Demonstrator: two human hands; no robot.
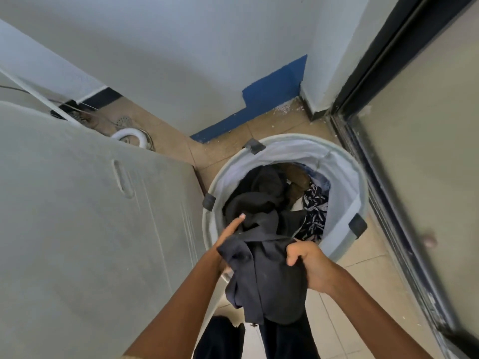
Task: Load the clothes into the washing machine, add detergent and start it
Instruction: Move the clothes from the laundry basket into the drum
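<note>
Where hands (259,252) grip: dark garment (269,281).

Dark garment (267,275) bunched, lifted over round laundry basket (344,161) of clothes (261,193).

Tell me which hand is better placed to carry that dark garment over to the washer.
Probably the left hand: it is under the dark garment on the side nearest the washing machine. The right hand grips the cloth on the side away from it, by the laundry basket.
</note>
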